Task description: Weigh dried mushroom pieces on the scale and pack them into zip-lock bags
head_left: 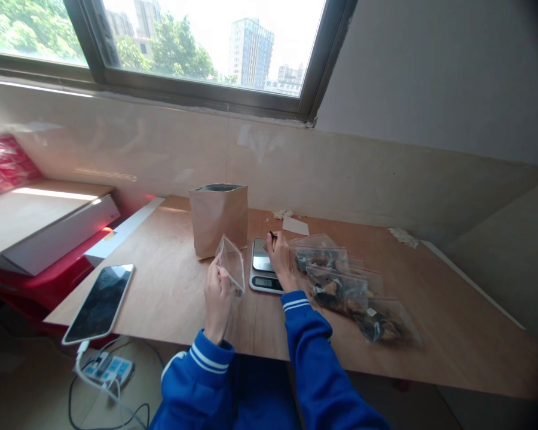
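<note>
My left hand (pixel 217 295) is closed on a clear zip bag (pixel 233 263), whose mouth gapes wide in front of the brown paper bag (pixel 219 218). Over the kitchen scale (pixel 262 263) is my right hand (pixel 279 255), its fingers pinching a small dark piece (pixel 272 236) whose kind I cannot make out. The scale has a steel plate and a lit display, partly covered by that hand. The paper bag stands upright with its top open. To the right of the scale lie several filled zip bags (pixel 336 292) with dark and tan dried pieces inside.
A phone (pixel 101 304) with a white cable lies at the table's left edge, above a power strip (pixel 110 367) on the floor. A white card (pixel 296 226) and crumpled scraps (pixel 403 237) lie along the back by the wall. Another table (pixel 40 209) stands at left.
</note>
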`<state>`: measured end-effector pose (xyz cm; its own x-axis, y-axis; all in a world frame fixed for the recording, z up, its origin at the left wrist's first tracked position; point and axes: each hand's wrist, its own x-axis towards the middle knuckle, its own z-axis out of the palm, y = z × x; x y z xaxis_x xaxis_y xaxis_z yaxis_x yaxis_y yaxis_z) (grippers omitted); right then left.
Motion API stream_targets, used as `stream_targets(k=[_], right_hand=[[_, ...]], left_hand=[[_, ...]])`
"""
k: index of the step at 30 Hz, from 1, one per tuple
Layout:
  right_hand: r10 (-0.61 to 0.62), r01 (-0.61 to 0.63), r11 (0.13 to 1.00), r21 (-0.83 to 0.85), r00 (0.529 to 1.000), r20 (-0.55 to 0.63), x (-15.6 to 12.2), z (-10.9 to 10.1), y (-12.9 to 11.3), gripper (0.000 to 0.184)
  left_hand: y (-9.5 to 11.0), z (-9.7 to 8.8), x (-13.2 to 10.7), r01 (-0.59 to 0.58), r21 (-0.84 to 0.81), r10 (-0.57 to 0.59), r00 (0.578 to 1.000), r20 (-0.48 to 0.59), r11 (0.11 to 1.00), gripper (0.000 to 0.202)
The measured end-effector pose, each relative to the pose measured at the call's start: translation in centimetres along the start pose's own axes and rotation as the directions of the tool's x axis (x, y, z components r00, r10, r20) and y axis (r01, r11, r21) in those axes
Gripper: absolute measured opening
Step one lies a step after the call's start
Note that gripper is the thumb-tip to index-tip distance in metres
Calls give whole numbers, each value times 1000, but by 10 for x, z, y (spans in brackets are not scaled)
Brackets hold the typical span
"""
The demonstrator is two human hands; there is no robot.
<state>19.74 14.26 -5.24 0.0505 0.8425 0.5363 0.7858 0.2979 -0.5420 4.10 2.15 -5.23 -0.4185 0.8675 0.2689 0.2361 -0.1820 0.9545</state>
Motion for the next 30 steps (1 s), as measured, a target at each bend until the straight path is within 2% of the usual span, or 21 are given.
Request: stream_targets(k=[3,5,7,9,14,18,21,24,26,28,30], right_hand=[[113,-101,939,329,993,-16,-1,-13,-39,44],[121,-169,833,526,985,125,-5,-21,-68,49],[76,-254,759,599,949,306,-9,-26,-90,49],[46,-298,781,548,903,427,-13,-27,-103,45],[93,-221,951,218,873,479,-18,-26,-107,30],[46,-95,994,62,834,550,-18,-24,-108,31],[41,-64,998,24,833,551,-17,-24,-111,31],[46,-100,992,77,854,519,-14,-24,-113,30],[51,-170,966,196,865,500,-11,-24,-113,32],[70,-268,894,360,876,477,-7,-21,-113,38],[107,-366,761,535,884,454,-4,-16,-114,46]], left_hand=[[0,2,0,-8,2,8,1000,-5,1000,43],[-1,4,0,-19,0,19,1000,-7,1000,43],[-1,4,0,-30,-6,30,1000,-3,1000,44],[0,5,-1,-41,-8,41,999,9,999,45],[2,5,-5,-25,-19,25,1000,-14,999,45],[4,5,-7,-21,-32,20,999,-25,999,45],[4,6,-7,-14,-25,13,1000,-24,1000,45],[5,5,-7,-1,-22,0,1000,-30,1000,44],[5,5,-7,15,-19,-16,1000,-27,1000,43],[5,4,-8,33,-19,-33,999,-12,999,43],[5,4,-8,50,-32,-50,999,3,998,43]])
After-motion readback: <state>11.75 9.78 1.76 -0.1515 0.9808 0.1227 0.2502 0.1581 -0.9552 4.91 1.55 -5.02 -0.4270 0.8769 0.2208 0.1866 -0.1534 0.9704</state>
